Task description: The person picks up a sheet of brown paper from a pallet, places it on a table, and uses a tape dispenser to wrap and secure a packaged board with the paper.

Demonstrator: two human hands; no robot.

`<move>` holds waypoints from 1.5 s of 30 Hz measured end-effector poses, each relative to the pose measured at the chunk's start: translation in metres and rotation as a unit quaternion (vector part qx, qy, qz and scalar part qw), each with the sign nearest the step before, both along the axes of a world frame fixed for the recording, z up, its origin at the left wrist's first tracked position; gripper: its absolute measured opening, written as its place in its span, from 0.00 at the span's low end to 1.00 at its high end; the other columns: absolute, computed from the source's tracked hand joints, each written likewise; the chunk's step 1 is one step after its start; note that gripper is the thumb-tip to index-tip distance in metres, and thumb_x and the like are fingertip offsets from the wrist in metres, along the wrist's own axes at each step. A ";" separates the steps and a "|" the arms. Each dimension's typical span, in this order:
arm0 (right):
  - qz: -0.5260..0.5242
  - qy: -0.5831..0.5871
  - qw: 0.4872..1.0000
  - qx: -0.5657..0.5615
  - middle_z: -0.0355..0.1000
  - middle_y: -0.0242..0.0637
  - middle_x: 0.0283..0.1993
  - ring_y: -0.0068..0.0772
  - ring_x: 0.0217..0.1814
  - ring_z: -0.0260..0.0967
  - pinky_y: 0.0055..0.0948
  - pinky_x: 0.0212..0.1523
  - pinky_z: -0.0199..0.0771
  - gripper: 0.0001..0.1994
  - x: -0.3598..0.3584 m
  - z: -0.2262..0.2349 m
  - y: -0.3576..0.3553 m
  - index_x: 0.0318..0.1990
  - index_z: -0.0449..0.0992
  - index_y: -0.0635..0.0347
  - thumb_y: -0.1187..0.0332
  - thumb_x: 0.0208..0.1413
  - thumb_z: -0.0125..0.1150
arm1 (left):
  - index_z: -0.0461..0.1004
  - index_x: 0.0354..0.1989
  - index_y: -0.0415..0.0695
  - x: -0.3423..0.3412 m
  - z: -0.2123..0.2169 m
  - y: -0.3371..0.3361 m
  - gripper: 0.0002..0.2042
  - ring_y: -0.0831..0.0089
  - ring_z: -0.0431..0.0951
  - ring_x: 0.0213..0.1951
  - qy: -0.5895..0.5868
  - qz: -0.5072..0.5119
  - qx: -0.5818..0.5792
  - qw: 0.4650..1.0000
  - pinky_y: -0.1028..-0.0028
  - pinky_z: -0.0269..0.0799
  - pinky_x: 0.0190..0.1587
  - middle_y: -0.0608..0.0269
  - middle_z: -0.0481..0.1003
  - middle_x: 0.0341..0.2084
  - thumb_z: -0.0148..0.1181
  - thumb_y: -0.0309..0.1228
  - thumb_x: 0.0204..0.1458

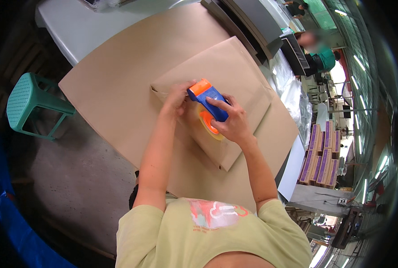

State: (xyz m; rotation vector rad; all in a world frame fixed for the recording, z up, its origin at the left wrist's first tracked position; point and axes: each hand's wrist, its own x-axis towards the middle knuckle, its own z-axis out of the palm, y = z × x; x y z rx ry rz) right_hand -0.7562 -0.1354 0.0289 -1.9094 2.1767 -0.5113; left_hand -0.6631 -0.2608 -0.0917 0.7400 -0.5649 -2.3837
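Observation:
A flat parcel wrapped in brown kraft paper (226, 62) lies on a larger sheet of the same paper (118, 76). Over the parcel, my right hand (232, 118) is closed round a blue and orange tape dispenser (210, 98), its thumb and fingers on either side of the blue body. A yellowish tape roll with an orange hub (208, 123) shows below the body. At the dispenser's orange front end, my left hand (177, 97) has its fingers curled by the parcel's left folded edge. What those fingers pinch is too small to make out.
A dark grey machine or box (252, 22) borders the paper at the far right, with clear plastic sheeting (293, 85) beside it. A green stool (33, 102) stands left of the table. Stacked cartons (319, 156) and a person in green (326, 58) are at right.

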 end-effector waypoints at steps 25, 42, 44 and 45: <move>0.051 0.065 0.987 0.138 0.69 0.42 0.33 0.42 0.36 0.68 0.34 0.40 0.69 0.17 -0.043 -0.004 0.002 0.41 0.76 0.44 0.57 0.39 0.59 | 0.41 0.64 0.66 -0.027 0.002 0.023 0.47 0.54 0.49 0.58 -0.617 0.186 -0.519 0.561 0.40 0.46 0.48 0.61 0.57 0.56 0.65 0.38 0.35; 0.123 0.053 0.980 0.147 0.71 0.38 0.42 0.41 0.42 0.68 0.34 0.43 0.69 0.18 -0.049 -0.001 -0.005 0.41 0.75 0.51 0.60 0.40 0.55 | 0.60 0.57 0.66 0.003 0.004 -0.003 0.26 0.65 0.47 0.63 -0.455 -0.232 -0.756 0.410 0.51 0.35 0.63 0.73 0.53 0.61 0.30 0.59 0.53; 0.137 0.049 0.979 0.142 0.72 0.38 0.41 0.42 0.42 0.68 0.34 0.43 0.68 0.19 -0.043 -0.003 -0.008 0.42 0.75 0.53 0.60 0.39 0.55 | 0.58 0.58 0.68 0.022 0.005 -0.052 0.27 0.70 0.41 0.65 -0.566 -0.158 -0.695 0.414 0.45 0.29 0.61 0.71 0.52 0.62 0.28 0.61 0.52; 0.134 0.051 0.979 0.146 0.72 0.38 0.40 0.42 0.42 0.68 0.34 0.43 0.68 0.19 -0.046 -0.004 -0.007 0.42 0.74 0.53 0.60 0.39 0.55 | 0.57 0.59 0.66 0.029 0.019 -0.066 0.27 0.69 0.43 0.65 -0.640 -0.191 -0.642 0.377 0.44 0.29 0.61 0.69 0.52 0.62 0.30 0.59 0.53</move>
